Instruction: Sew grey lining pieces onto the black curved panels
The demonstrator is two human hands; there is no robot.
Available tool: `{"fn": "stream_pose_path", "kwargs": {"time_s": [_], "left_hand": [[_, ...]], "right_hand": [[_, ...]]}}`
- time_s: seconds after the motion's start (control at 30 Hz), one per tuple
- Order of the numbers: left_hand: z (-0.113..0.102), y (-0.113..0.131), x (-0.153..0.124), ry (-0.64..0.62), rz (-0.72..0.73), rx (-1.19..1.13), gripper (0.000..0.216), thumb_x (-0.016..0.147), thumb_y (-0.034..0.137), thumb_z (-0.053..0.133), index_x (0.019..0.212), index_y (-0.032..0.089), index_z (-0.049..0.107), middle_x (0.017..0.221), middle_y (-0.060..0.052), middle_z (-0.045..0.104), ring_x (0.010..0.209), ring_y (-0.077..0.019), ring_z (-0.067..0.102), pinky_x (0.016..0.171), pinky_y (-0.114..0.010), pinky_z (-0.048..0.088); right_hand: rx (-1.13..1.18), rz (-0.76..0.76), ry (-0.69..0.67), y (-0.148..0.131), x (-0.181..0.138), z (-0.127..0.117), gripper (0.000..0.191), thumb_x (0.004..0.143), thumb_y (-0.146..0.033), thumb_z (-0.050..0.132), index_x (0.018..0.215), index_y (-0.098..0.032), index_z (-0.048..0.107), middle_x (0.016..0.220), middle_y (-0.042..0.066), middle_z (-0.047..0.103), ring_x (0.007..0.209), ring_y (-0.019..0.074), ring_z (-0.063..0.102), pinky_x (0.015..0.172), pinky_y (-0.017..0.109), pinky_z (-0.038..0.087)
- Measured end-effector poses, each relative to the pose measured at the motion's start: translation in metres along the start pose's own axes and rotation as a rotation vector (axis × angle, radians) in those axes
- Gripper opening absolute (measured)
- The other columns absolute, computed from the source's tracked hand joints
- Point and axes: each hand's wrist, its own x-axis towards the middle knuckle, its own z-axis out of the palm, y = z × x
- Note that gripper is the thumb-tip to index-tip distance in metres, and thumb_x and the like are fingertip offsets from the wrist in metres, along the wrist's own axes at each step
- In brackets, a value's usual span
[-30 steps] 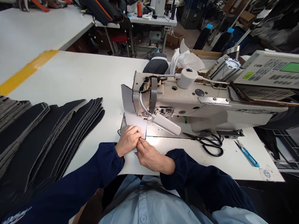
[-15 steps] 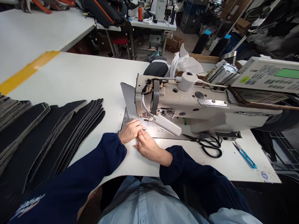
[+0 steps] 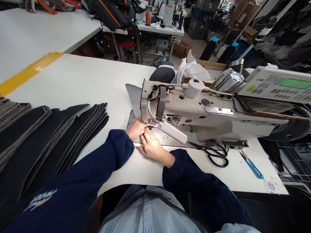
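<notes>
Behind the beige metal sewing-machine head (image 3: 170, 103) juts the flat grey fabric panel (image 3: 133, 94), apparently nearly through with little to go, while the left hand (image 3: 136, 127) and right hand (image 3: 152, 145) meet in front, fingers bunched, whether gripping I cannot tell

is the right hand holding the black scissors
No, the black scissors lie apart to the right, while the right hand is beside the left hand at the sewing machine.

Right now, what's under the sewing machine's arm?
Metal bed plate, small green item; left hand and right hand converge at needle end of the sewing machine. Gray panel shows past it; hands and machine cover panel's near end; lamp hides some plate.
</notes>
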Motion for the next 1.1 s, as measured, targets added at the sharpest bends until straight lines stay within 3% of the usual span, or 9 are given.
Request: {"fn": "stream_pose_path", "kwargs": {"time_s": [0.13, 0.27, 0.4, 0.53, 0.67, 0.83, 1.0, 1.1], "left_hand": [[0.003, 0.002, -0.003, -0.002, 0.000, 0.011, 0.027, 0.083, 0.007, 0.049, 0.060, 0.015, 0.061, 0.084, -0.009, 0.067, 0.107, -0.0224, 0.060, 0.092, -0.029, 0.049], [0.000, 0.000, -0.007, -0.029, -0.001, 0.036, 0.018, 0.082, 0.008, 0.052, 0.077, 0.015, 0.068, 0.089, -0.008, 0.068, 0.097, -0.0206, 0.063, 0.084, -0.028, 0.051], [-0.012, -0.021, -0.001, 0.030, -0.029, 0.057, 0.031, 0.074, 0.005, 0.056, 0.099, 0.018, 0.068, 0.106, -0.006, 0.068, 0.101, -0.0184, 0.063, 0.088, -0.025, 0.049], [-0.022, -0.052, 0.004, -0.066, -0.133, 0.106, 0.065, 0.062, 0.016, 0.068, 0.126, 0.018, 0.056, 0.134, -0.013, 0.054, 0.121, -0.0290, 0.053, 0.103, -0.039, 0.041], [-0.023, -0.061, -0.001, -0.106, -0.182, 0.161, 0.059, 0.064, 0.020, 0.067, 0.122, 0.017, 0.058, 0.127, -0.012, 0.058, 0.110, -0.0282, 0.057, 0.108, -0.048, 0.031], [-0.025, -0.039, -0.014, -0.092, -0.244, 0.226, 0.024, 0.081, 0.016, 0.056, 0.102, 0.012, 0.066, 0.109, -0.016, 0.063, 0.106, -0.0271, 0.056, 0.094, -0.041, 0.044], [-0.035, -0.002, -0.044, -0.148, -0.351, 0.257, 0.025, 0.086, 0.007, 0.047, 0.100, 0.010, 0.067, 0.127, -0.022, 0.056, 0.114, -0.0318, 0.053, 0.072, -0.036, 0.051], [-0.049, 0.025, -0.071, -0.238, -0.386, 0.248, 0.021, 0.081, 0.007, 0.056, 0.098, 0.010, 0.068, 0.106, -0.019, 0.067, 0.097, -0.0283, 0.063, 0.069, -0.033, 0.052]], "right_hand": [[0.013, 0.010, 0.041, 0.000, -0.003, 0.003, 0.058, 0.095, -0.039, 0.047, 0.131, 0.006, 0.049, 0.136, 0.033, 0.047, 0.130, 0.0370, 0.046, 0.109, 0.052, 0.038], [0.009, -0.027, 0.106, -0.001, -0.005, 0.007, 0.051, 0.093, -0.035, 0.051, 0.128, 0.002, 0.052, 0.134, 0.031, 0.050, 0.134, 0.0370, 0.041, 0.109, 0.053, 0.038], [-0.049, -0.051, 0.148, -0.001, -0.007, 0.012, 0.042, 0.092, -0.031, 0.053, 0.126, -0.007, 0.054, 0.135, 0.027, 0.050, 0.135, 0.0373, 0.040, 0.105, 0.056, 0.041], [-0.069, -0.080, 0.168, 0.003, -0.008, 0.016, 0.040, 0.091, -0.027, 0.052, 0.126, -0.009, 0.053, 0.136, 0.027, 0.047, 0.137, 0.0372, 0.038, 0.104, 0.057, 0.042], [-0.017, -0.110, 0.194, 0.006, -0.007, 0.019, 0.038, 0.093, -0.025, 0.047, 0.128, -0.010, 0.050, 0.131, 0.024, 0.050, 0.135, 0.0357, 0.040, 0.100, 0.056, 0.046], [0.002, -0.093, 0.225, 0.011, -0.005, 0.022, 0.037, 0.095, -0.024, 0.043, 0.128, -0.008, 0.050, 0.126, 0.024, 0.052, 0.124, 0.0321, 0.051, 0.096, 0.050, 0.051], [-0.095, -0.138, 0.351, 0.014, -0.007, 0.022, 0.034, 0.098, -0.026, 0.036, 0.123, -0.009, 0.051, 0.121, 0.024, 0.053, 0.112, 0.0305, 0.055, 0.087, 0.048, 0.055], [-0.124, -0.165, 0.377, 0.007, -0.010, 0.019, 0.032, 0.098, -0.021, 0.035, 0.123, -0.009, 0.052, 0.119, 0.024, 0.053, 0.106, 0.0309, 0.056, 0.081, 0.050, 0.055]]}}
